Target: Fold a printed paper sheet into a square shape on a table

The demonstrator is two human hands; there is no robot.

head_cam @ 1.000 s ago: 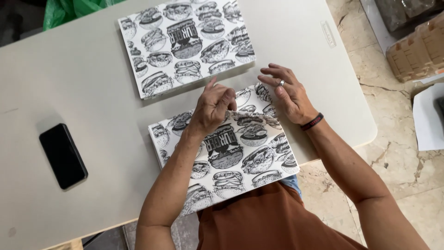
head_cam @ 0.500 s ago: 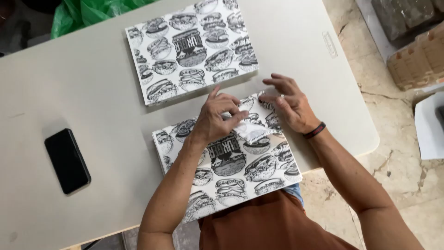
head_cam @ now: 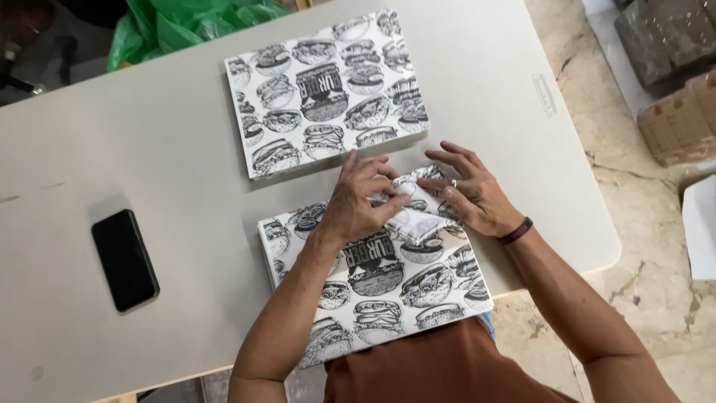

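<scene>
A stack of white paper sheets printed with black burger drawings (head_cam: 403, 287) lies at the near table edge. My left hand (head_cam: 362, 201) pinches the top sheet's far edge and folds it toward me. My right hand (head_cam: 470, 190), with a ring and a dark wristband, presses fingers-spread on the same folded corner (head_cam: 418, 216). A second stack of the same printed paper (head_cam: 324, 93) lies flat further away, untouched.
A black phone (head_cam: 124, 259) lies face down on the beige table (head_cam: 149, 149) at the left. Green plastic bags (head_cam: 186, 22) sit beyond the far edge. Cardboard boxes (head_cam: 682, 119) stand on the stone floor to the right.
Both hands have pulled the top sheet's far right corner up and folded it back toward me. The camera view has shifted slightly closer.
</scene>
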